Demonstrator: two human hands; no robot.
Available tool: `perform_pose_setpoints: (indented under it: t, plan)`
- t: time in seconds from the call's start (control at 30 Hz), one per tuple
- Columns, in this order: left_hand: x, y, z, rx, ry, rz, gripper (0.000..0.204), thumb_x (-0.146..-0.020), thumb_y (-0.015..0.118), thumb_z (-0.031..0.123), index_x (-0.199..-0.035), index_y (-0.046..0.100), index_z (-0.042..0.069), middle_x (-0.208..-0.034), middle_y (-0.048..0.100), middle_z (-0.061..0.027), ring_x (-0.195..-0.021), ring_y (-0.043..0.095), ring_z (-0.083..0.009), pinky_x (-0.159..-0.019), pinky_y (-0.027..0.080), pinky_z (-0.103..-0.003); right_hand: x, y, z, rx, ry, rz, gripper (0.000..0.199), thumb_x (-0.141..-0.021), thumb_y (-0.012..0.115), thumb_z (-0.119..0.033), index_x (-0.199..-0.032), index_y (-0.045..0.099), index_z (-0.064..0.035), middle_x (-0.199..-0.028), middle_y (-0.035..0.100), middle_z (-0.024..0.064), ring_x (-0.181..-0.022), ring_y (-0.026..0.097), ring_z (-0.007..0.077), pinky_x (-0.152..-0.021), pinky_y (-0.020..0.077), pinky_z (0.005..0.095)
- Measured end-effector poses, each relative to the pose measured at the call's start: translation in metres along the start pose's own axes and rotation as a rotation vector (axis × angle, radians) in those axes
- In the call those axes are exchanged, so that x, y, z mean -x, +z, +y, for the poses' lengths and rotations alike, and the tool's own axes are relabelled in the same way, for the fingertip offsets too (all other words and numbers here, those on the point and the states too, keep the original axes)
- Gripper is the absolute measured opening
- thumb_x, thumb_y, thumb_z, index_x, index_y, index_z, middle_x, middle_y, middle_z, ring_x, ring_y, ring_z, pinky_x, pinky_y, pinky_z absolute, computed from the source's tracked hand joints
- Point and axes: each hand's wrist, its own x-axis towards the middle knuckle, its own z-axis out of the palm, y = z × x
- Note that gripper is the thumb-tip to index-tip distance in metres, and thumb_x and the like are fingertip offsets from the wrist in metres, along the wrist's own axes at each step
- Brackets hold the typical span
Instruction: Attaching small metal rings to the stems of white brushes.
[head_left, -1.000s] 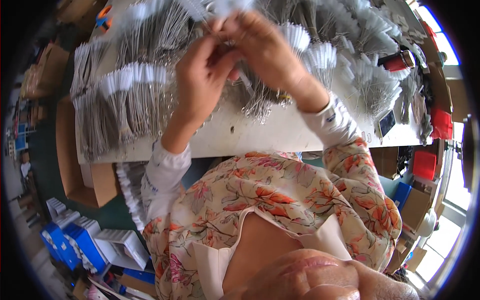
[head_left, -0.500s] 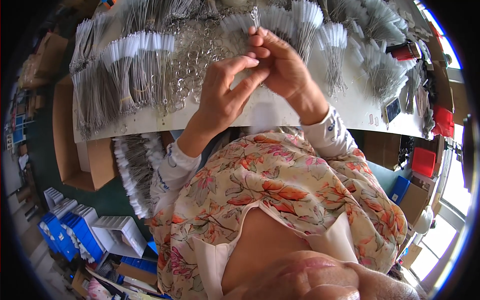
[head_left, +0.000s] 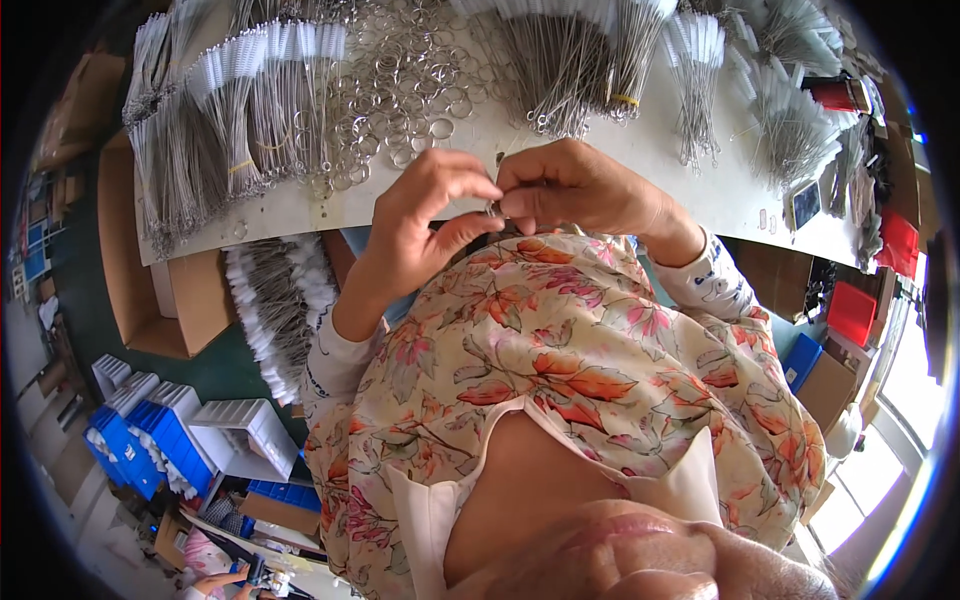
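Close to my chest, just over the table's near edge, my left hand (head_left: 425, 220) and my right hand (head_left: 590, 195) meet fingertip to fingertip. Between them shows a small shiny metal piece (head_left: 493, 209), pinched by both; it is too small to tell whether it is a ring or a wire loop. My right fingers are curled and hide most of what lies in them. Beyond my left hand spreads a heap of metal split rings (head_left: 400, 90). Past my right hand lies a bundle of wire-handled brushes (head_left: 560, 80), loop ends toward me.
More white-bristled brushes (head_left: 245, 90) cover the left of the white table (head_left: 310, 215). At the right are another brush bundle (head_left: 692, 90) and a phone (head_left: 805, 204). An open cardboard box (head_left: 190, 310) stands left, near blue and white bins (head_left: 240, 440) and brushes (head_left: 275, 320) below the table.
Both hands have come down toward my chest from over the table. The right hand has turned from pointing up with shiny loops at its fingertips to facing my left hand.
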Motion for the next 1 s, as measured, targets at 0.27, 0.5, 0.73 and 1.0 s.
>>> perform_pose_setpoints:
  t: [0.27, 0.5, 0.73, 1.0]
  plan:
    - [-0.019, 0.022, -0.004, 0.19, 0.067, -0.197, 0.019, -0.069, 0.072, 0.007, -0.084, 0.059, 0.005, -0.084, 0.06, -0.0058, -0.078, 0.059, -0.0209, -0.068, 0.049, -0.032, 0.028, -0.024, 0.013, -0.256, 0.182, -0.238, 0.022, -0.088, 0.059, -0.023, -0.088, 0.061, -0.0015, -0.071, 0.059, -0.0012, -0.062, 0.052, 0.0051, -0.053, 0.0406, 0.0198]
    - [-0.067, -0.028, -0.093, -0.806, 0.251, -0.156, 0.021, -0.07, 0.068, 0.003, -0.09, 0.064, 0.007, -0.099, 0.062, -0.0028, -0.094, 0.059, -0.0217, -0.079, 0.049, -0.033, 0.049, -0.038, 0.065, 1.201, 0.178, 0.334, 0.009, -0.081, 0.06, -0.013, -0.085, 0.064, -0.0059, -0.074, 0.065, 0.0081, -0.064, 0.062, 0.0262, -0.059, 0.0472, 0.037]
    - [-0.069, -0.044, -0.11, -0.709, 0.16, -0.128, 0.012, -0.071, 0.071, 0.009, -0.079, 0.064, 0.003, -0.088, 0.062, -0.0054, -0.08, 0.061, -0.0191, -0.068, 0.05, -0.03, 0.017, -0.031, 0.052, 0.531, -0.108, 0.467, 0.009, -0.083, 0.06, -0.008, -0.086, 0.064, -0.0005, -0.066, 0.061, 0.0063, -0.058, 0.058, 0.0116, -0.053, 0.0461, 0.0241]
    - [-0.056, -0.053, -0.097, -0.313, -0.239, 0.271, 0.012, -0.083, 0.064, 0.009, -0.088, 0.065, -0.001, -0.074, 0.065, -0.0068, -0.066, 0.065, -0.0133, -0.062, 0.051, -0.022, -0.03, -0.015, 0.007, 0.14, -0.307, 0.444, 0.011, -0.084, 0.059, -0.012, -0.086, 0.064, -0.0023, -0.067, 0.062, 0.0044, -0.058, 0.057, 0.0094, -0.053, 0.0448, 0.0239]
